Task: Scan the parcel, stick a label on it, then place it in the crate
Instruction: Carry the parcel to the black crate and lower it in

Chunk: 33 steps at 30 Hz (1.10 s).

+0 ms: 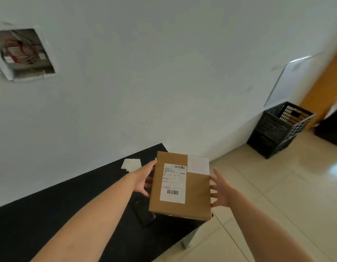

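Observation:
A flat brown cardboard parcel (pixel 194 193) is held above the right end of a black table (pixel 50 210). A white shipping label with barcodes (pixel 173 183) covers its left half, and a plain white label (pixel 198 164) sits at its top right corner. My left hand (pixel 145 178) grips the parcel's left edge. My right hand (pixel 220 190) presses against its right edge with fingers spread. A black plastic crate (pixel 277 129) stands on the floor by the wall, far right. A dark scanner (pixel 143 212) lies on the table under the parcel.
A small stack of white labels (pixel 131 164) lies on the table near the wall. Pale floor tiles (pixel 277 186) stretch between the table and the crate. A wooden door (pixel 326 87) and a dark object (pixel 332 127) stand beyond the crate. An open wall box with wires (pixel 22 52) is at upper left.

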Motion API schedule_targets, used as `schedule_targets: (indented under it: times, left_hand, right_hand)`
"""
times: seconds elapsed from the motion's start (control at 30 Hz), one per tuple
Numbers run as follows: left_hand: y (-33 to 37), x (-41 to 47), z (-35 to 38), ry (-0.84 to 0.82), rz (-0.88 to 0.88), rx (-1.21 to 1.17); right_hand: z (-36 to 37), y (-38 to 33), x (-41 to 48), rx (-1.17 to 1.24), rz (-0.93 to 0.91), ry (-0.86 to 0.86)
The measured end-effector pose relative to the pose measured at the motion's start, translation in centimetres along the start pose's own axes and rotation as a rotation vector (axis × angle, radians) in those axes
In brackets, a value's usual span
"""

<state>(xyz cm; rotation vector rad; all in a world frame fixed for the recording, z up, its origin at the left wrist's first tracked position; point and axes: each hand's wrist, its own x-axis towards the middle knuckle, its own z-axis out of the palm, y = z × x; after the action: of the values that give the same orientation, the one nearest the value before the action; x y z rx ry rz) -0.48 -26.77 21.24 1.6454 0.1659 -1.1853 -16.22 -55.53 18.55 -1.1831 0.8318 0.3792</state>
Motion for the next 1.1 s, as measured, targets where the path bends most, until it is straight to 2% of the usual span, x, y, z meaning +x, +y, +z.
schedule_targets:
  times: [0.27, 0.53, 1.1]
  left_hand:
    - [5.4, 6.0, 18.8, -0.181, -0.048, 0.213]
    - [10.2, 12.4, 33.5, -0.332, -0.049, 0.402]
    - [21.7, 28.7, 54.7, -0.539, -0.147, 0.586]
  right_hand:
    - [-18.2, 3.4, -5.5, 0.250, -0.025, 0.181]
    - [-30.1, 5.0, -8.6, 0.443, -0.032, 0.357]
    - [-49.4, 0.4, -4.5, 0.689, 0.030, 0.604]
